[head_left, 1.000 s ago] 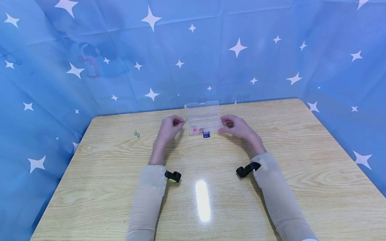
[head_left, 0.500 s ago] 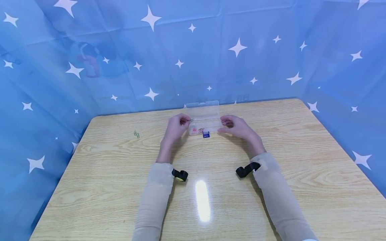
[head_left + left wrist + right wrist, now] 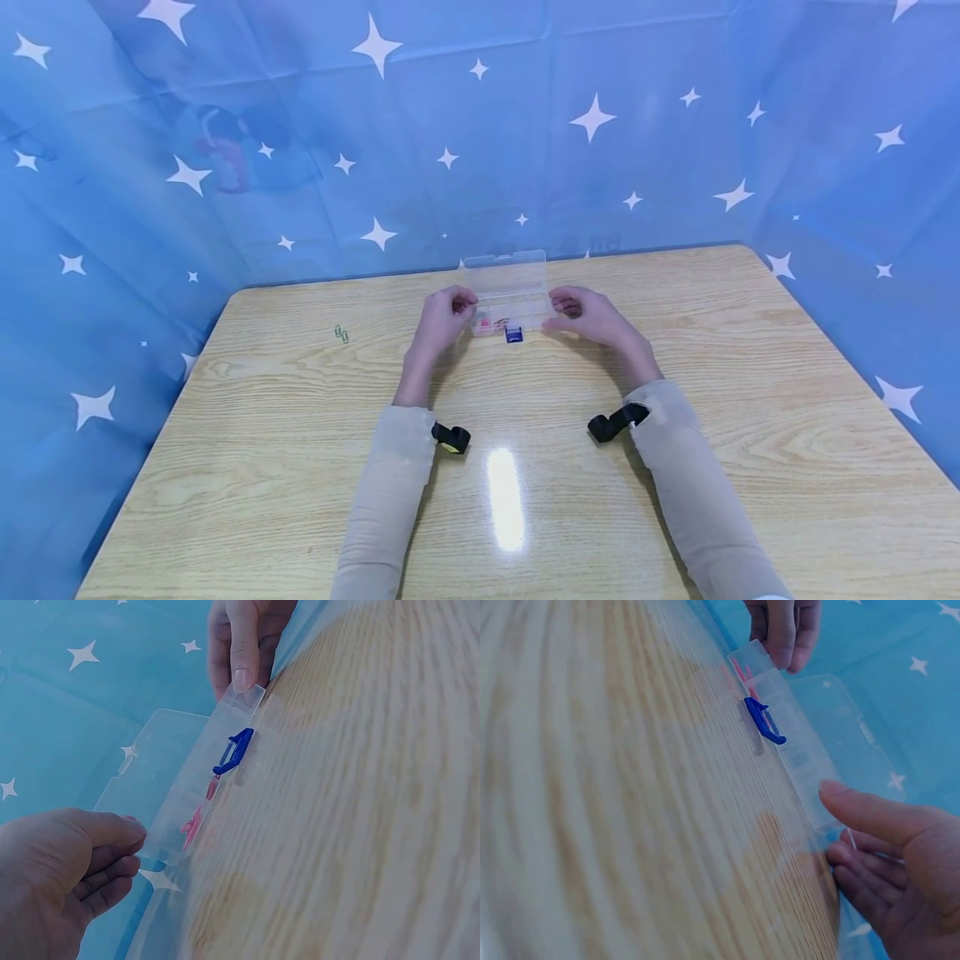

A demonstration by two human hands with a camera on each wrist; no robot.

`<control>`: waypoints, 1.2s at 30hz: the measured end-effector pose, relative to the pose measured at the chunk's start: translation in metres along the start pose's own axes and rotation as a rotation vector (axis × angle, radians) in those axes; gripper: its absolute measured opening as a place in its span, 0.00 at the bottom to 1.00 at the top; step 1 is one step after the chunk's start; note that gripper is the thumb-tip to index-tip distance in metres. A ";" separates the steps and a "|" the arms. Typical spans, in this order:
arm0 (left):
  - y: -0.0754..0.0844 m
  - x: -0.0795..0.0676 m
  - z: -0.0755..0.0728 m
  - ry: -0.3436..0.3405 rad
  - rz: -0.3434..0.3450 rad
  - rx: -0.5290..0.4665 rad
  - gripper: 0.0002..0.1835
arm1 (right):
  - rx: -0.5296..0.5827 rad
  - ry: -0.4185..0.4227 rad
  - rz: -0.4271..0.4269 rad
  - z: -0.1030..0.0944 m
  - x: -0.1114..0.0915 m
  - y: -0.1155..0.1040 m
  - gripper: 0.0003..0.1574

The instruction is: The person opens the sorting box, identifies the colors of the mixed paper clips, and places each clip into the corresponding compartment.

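Note:
A clear plastic compartment box [image 3: 517, 315] stands with its lid [image 3: 510, 273] raised at the back of the table. My left hand [image 3: 444, 318] has thumb and forefinger together over the box's left end; no paper clip shows at the fingertips, and I cannot tell whether one is between them. My right hand [image 3: 588, 317] grips the box's right end, thumb at the near side and fingers behind. A pink piece [image 3: 483, 322] and red paper clips [image 3: 501, 323] lie in the left front compartments. A blue clasp [image 3: 513, 334] hangs at the front edge.
Two green paper clips [image 3: 341, 334] lie on the wooden table [image 3: 300, 458], left of the left hand. A blue curtain [image 3: 300, 133] with white stars hangs right behind the table's back edge. A bright reflection marks the table's middle.
My left hand has moved right, from beside the box to over its left end. The green paper clip seen at its fingertips earlier no longer shows. The right hand has stayed in place.

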State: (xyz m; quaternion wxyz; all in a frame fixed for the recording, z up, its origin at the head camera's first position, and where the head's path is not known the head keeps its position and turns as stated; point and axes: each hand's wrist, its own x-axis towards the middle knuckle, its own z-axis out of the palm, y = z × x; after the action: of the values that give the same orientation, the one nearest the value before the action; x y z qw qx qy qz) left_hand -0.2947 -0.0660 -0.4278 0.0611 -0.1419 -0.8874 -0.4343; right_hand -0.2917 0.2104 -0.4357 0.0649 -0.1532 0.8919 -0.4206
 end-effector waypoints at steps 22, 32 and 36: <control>-0.004 -0.004 -0.016 -0.006 0.057 -0.041 0.09 | -0.009 -0.001 0.009 0.000 0.001 0.001 0.42; -0.018 -0.014 -0.035 0.012 0.046 -0.017 0.09 | -0.006 -0.004 0.015 0.000 0.001 0.002 0.43; -0.025 -0.018 -0.042 0.015 0.041 0.000 0.09 | -0.007 -0.007 0.021 0.000 0.000 0.001 0.44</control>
State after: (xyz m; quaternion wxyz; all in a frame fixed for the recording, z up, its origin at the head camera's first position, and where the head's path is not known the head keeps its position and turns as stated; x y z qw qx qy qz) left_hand -0.2854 -0.1175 -0.4247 0.0765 -0.1566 -0.8839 -0.4340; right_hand -0.2920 0.2110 -0.4362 0.0716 -0.1456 0.8946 -0.4164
